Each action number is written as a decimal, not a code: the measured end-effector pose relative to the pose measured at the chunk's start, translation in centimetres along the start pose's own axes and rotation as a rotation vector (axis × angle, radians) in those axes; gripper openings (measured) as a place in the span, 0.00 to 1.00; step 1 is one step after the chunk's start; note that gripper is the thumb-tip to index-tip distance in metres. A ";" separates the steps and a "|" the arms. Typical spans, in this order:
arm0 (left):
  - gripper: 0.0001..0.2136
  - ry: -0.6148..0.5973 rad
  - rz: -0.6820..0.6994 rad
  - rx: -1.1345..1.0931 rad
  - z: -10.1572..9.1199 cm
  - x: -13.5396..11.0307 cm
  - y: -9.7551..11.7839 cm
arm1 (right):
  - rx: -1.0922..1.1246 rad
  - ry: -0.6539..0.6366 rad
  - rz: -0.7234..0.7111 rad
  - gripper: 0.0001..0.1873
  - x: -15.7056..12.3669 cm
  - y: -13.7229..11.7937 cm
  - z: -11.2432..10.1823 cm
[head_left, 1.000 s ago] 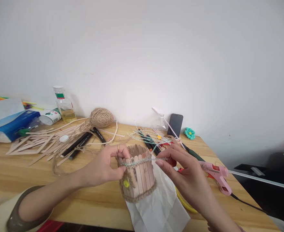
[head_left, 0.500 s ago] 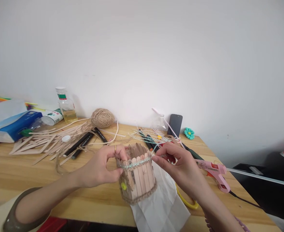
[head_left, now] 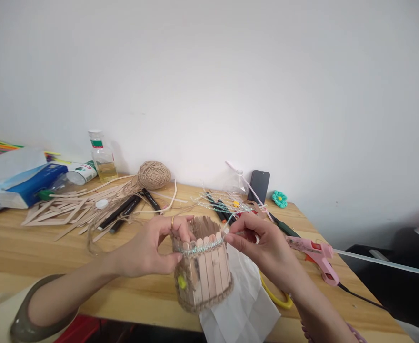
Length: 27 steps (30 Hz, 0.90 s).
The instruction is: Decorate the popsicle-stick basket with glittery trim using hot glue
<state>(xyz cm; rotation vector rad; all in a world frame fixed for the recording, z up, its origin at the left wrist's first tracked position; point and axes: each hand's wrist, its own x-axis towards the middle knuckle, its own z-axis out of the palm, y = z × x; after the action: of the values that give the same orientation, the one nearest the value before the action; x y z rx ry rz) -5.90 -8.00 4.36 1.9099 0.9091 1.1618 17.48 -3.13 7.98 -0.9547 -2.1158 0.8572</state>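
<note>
A small round holder made of craft sticks [head_left: 209, 274] is held up near the table's front edge, with twine round its base and a yellow-green spot low on its left side. Glittery pale-green pipe cleaner [head_left: 205, 247] runs across the stick front just below the rounded tips. My left hand [head_left: 148, 247] pinches the upper left rim, fingers inside and thumb outside over the band. At the right rim, my right hand [head_left: 259, 238] is closed, thumb and forefinger pinching the loose end of the pipe cleaner, which sticks up past the fingertips.
White paper [head_left: 240, 305] lies beneath, beside a yellow loop handle [head_left: 279, 301]. To the right rests a pink glue gun [head_left: 316, 252] with its cord. Loose craft sticks [head_left: 66, 209], black markers [head_left: 122, 212], a twine ball [head_left: 154, 175], a bottle [head_left: 104, 157] and a phone [head_left: 258, 185] stand behind.
The craft-stick holder has tilted and dropped slightly toward me, showing more of its inside at the back. Both hands keep their pinches. The camera view has shifted a little.
</note>
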 end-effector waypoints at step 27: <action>0.14 -0.315 -0.298 -0.122 -0.2 2.1 3.6 | 0.587 -0.406 0.174 0.21 0.5 0.4 -0.4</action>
<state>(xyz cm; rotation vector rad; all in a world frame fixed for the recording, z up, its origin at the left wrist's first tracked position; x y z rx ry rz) -4.58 -7.99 8.34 1.7253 0.8888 0.7012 17.66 -2.38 8.07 -0.6911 -1.9174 1.7620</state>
